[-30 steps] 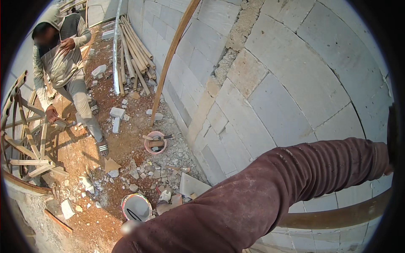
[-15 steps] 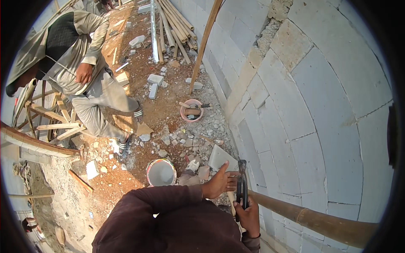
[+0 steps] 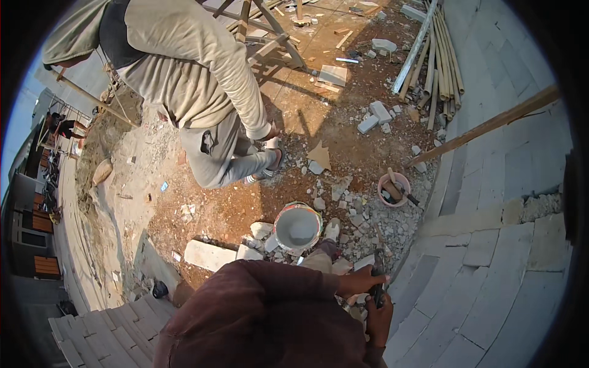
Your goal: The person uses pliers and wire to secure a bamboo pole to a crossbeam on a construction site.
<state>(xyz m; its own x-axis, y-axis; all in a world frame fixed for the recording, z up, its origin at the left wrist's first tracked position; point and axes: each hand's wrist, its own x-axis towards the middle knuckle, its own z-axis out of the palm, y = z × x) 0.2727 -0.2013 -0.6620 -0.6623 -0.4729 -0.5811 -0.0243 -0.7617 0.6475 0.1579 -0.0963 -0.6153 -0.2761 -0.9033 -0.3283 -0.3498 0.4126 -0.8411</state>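
Observation:
Close to the block wall, both my hands are at a dark pair of pincers [image 3: 378, 264]. My right hand [image 3: 378, 320] is closed around its handles, below. My left hand [image 3: 357, 281] lies across the middle of the tool from the left, its fingers closed over it. The pincers' head points up and away from me; part of the handles is hidden by my fingers. Ahead of my left arm stands a round bucket [image 3: 277, 228] with grey material in it. My shoe [image 3: 332, 229] shows beside it among rubble.
On the right rises a grey block wall [image 3: 466, 288], with a slanting wooden pole [image 3: 491, 126] against it. A pink basin [image 3: 383, 179] holds hand tools. Bamboo poles [image 3: 443, 61] lie farther off. A co-worker [image 3: 190, 92] bends forward at the left. Pale blocks [image 3: 210, 255] lie near the bucket.
My left hand has gone from open beside the pincers to closed over them. My view has swung left; the co-worker has bent lower and reaches down.

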